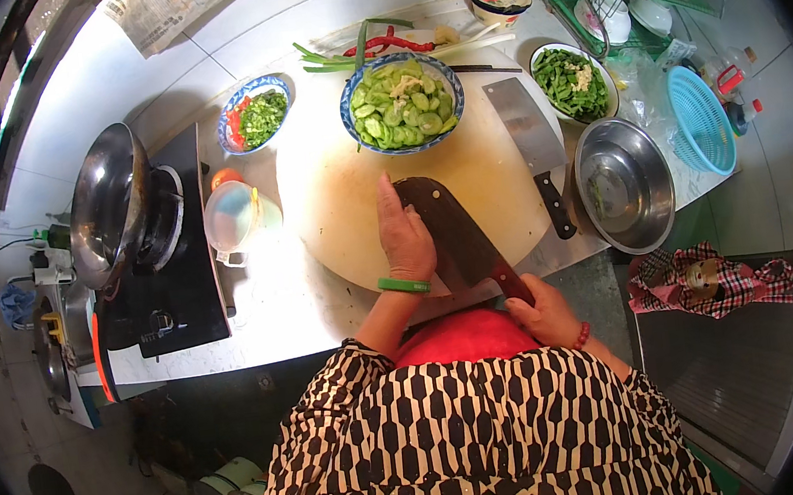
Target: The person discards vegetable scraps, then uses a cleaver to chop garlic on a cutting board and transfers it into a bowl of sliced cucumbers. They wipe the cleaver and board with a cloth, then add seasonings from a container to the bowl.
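My right hand (pixel 546 310) grips the reddish-brown handle of a broad cleaver (pixel 456 230), whose dark blade slants up and left over the near part of a round cutting board (pixel 330 204). My left hand (pixel 406 235) is held flat with fingers extended along the left side of the blade; whether it presses on the metal is hard to tell. Beyond them on the board stands a blue-and-white bowl (pixel 402 105) of sliced green vegetable topped with minced garlic. To the right lies a second cleaver (pixel 525 122) with a black handle.
Scallions and red chillies (pixel 389 44) lie behind the bowl. Right are a bowl of cut green vegetables (pixel 571 84), a steel basin (pixel 625 183) and a blue basket (pixel 702 117). Left are a bowl of chopped scallion and red pieces (pixel 256 117), a plastic jug (pixel 237 217) and a wok (pixel 109 205).
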A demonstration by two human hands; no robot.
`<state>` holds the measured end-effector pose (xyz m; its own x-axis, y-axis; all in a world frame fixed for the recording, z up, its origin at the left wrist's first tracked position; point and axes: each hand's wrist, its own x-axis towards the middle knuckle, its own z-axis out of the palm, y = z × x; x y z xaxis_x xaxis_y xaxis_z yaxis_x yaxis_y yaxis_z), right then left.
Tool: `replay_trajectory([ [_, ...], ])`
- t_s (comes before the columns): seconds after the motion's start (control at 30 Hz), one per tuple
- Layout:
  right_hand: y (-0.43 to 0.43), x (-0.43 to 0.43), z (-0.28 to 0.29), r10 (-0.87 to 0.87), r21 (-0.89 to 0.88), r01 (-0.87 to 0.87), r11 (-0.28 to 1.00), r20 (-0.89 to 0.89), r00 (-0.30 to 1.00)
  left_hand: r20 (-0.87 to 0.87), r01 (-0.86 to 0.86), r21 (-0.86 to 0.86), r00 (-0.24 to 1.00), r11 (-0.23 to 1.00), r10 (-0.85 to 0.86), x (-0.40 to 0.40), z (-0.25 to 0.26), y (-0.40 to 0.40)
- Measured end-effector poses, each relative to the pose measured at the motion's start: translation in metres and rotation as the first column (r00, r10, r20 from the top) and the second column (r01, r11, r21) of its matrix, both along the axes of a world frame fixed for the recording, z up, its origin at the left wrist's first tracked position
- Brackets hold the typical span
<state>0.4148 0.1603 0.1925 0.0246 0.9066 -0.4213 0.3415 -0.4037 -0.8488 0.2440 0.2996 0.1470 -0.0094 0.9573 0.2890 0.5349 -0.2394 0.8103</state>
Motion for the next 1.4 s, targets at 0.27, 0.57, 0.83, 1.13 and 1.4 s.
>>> replay_trajectory([
  [0.27,-0.007,-0.001,-0.016,-0.075,-0.111,0.041,0.993,-0.326,0.943,0.189,-0.047,0.062,0.981,0.997,0.035,0.006,0.012,-0.002],
  [0.57,-0.006,0.027,0.019,-0.332,-0.284,0.178,0.942,-0.716,0.614,-0.004,0.253,0.268,0.965,0.929,-0.262,0.058,0.094,0.02],
  [0.83,0.005,0.086,0.037,-0.485,-0.193,0.529,0.827,-0.721,0.496,-0.307,0.603,0.32,0.795,0.73,-0.523,0.139,0.113,0.072],
  [1.13,0.034,0.135,0.021,-0.584,-0.201,0.698,0.687,-0.725,0.365,-0.498,0.731,0.272,0.663,0.626,-0.559,0.233,0.08,0.117],
  [1.4,0.047,0.15,0.01,-0.657,-0.251,0.748,0.615,-0.687,0.31,-0.683,0.816,0.291,0.543,0.5,-0.488,0.271,0.059,0.139],
])
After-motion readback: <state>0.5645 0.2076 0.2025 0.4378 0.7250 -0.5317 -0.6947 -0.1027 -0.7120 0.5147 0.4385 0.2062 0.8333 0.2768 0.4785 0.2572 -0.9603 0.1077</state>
